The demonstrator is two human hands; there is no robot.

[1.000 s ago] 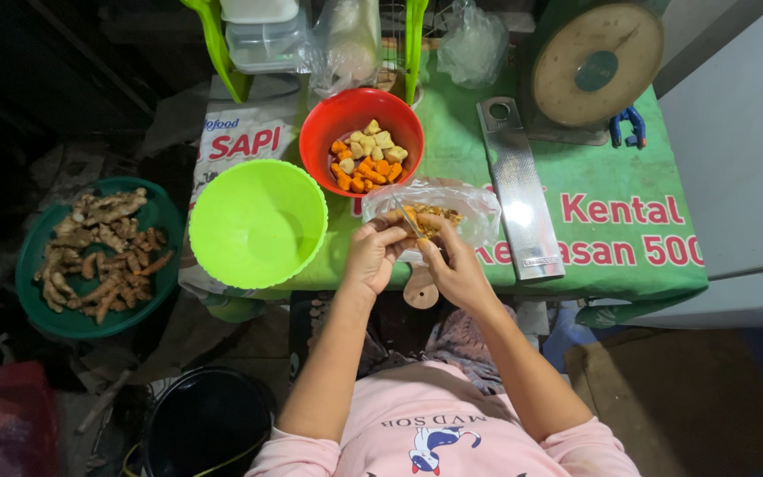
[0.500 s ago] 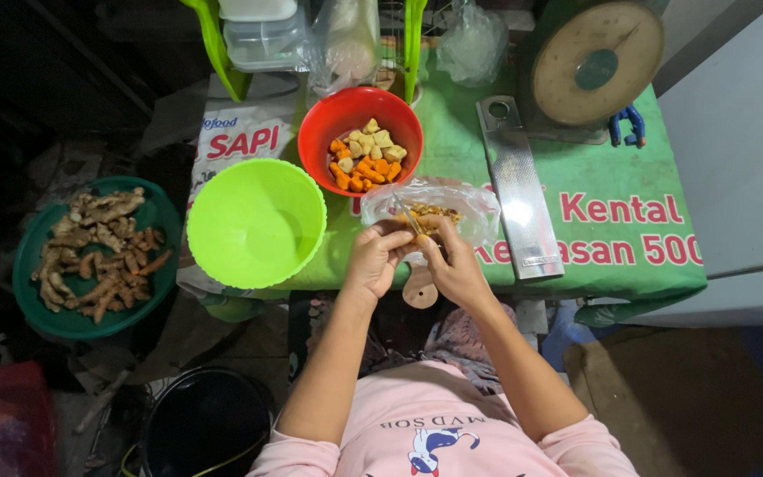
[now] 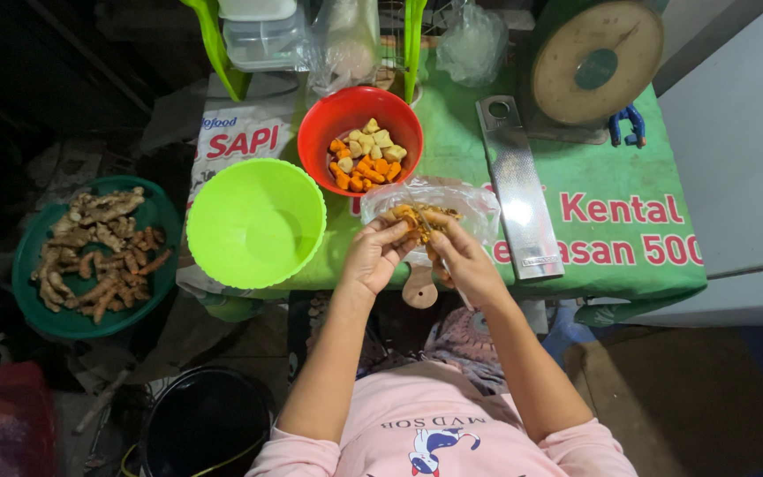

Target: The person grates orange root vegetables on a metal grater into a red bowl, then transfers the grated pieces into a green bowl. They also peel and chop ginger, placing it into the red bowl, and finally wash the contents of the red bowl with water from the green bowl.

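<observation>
Both hands' fingers (image 3: 390, 237) closed on a root piece (image 3: 412, 216), long axis left-right

Knobbly orange-brown root piece (image 3: 410, 218), partly peeled, held above a clear plastic bag (image 3: 479, 205), near table edge

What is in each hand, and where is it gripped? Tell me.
The left hand pinches an orange-brown root piece at its near end. The right hand touches the same piece; any tool in it cannot be told.
</observation>
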